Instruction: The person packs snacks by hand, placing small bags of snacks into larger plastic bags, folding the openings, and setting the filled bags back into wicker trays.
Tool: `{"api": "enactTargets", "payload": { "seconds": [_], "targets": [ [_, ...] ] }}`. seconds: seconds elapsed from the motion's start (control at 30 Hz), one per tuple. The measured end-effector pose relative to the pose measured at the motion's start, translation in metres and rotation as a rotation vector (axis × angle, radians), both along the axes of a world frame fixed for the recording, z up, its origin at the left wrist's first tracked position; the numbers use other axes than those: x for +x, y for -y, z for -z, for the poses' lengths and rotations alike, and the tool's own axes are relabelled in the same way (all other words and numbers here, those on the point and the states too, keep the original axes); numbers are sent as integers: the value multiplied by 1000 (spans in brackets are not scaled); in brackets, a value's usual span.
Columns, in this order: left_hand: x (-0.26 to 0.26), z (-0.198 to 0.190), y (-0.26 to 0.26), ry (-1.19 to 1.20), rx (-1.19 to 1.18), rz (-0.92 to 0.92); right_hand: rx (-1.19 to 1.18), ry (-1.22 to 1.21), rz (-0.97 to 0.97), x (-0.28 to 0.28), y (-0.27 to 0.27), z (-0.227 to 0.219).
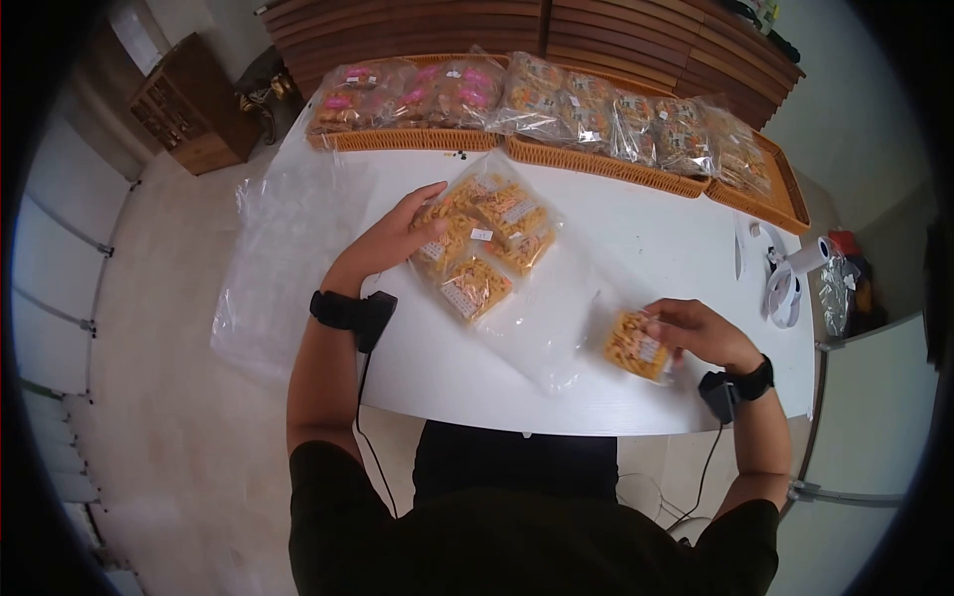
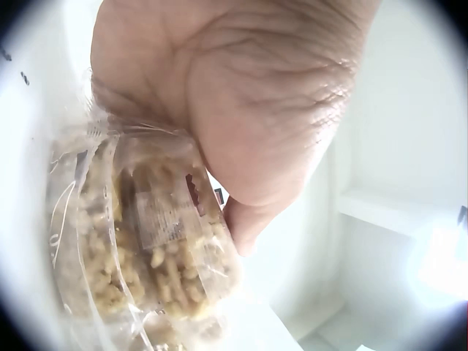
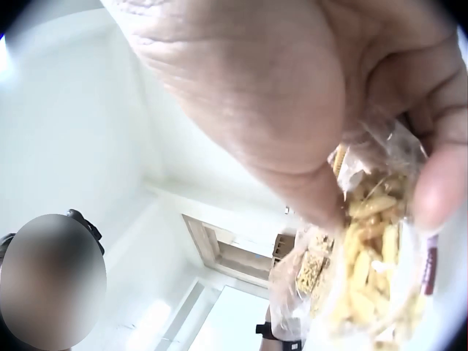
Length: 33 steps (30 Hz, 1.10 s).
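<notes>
A clear bag holding several small packs of yellow snack pieces (image 1: 477,288) lies on the white table, with a white label on it. My left hand (image 1: 393,238) grips its upper left side, thumb over the front; the left wrist view shows the packs (image 2: 168,241) beneath the palm of the hand (image 2: 241,102). My right hand (image 1: 701,333) pinches a single small pack (image 1: 633,348) near the table's front right. In the right wrist view, thumb and fingers of the hand (image 3: 292,95) hold this pack (image 3: 373,263) by its edge.
Wicker baskets (image 1: 606,157) with bagged snacks line the table's back edge. A flat clear plastic bag (image 1: 273,268) hangs over the left side. More clear plastic (image 1: 537,343) lies between my hands. A tape roll (image 1: 783,298) and a white roll (image 1: 810,256) are at the right.
</notes>
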<state>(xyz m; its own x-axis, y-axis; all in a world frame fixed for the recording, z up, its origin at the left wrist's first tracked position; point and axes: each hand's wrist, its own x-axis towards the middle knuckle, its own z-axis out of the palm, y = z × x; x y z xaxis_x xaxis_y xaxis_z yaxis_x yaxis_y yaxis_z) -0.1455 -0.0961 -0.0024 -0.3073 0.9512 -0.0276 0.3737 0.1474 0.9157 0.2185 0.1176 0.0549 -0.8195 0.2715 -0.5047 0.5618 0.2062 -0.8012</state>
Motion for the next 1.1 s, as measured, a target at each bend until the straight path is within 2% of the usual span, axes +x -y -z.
{"api": "enactTargets", "payload": {
  "seconds": [0.13, 0.2, 0.23, 0.33, 0.57, 0.73, 0.9, 0.97, 1.1],
  "targets": [
    [8, -6, 1, 61, -11, -11, -142, -85, 165, -31, 33, 21],
    [7, -2, 4, 112, -29, -9, -477, -263, 372, -46, 47, 30],
    [7, 0, 5, 104, -30, -2, -478, -272, 377, -54, 54, 32],
    [9, 3, 8, 68, -31, 0, -836, -410, 443, -74, 72, 31],
    [11, 5, 8, -18, 3, -7, -872, -321, 340, -85, 81, 32],
    [13, 6, 10, -127, -12, -6, -660, -167, 207, -80, 73, 26],
    [12, 7, 8, -87, -13, 18, -751, -330, 305, -98, 83, 44],
    [12, 9, 8, -97, -9, 28, -643, -318, 465, -104, 97, 46],
    [12, 5, 9, -151, 1, 50, -499, -272, 438, -107, 103, 46]
  ]
}}
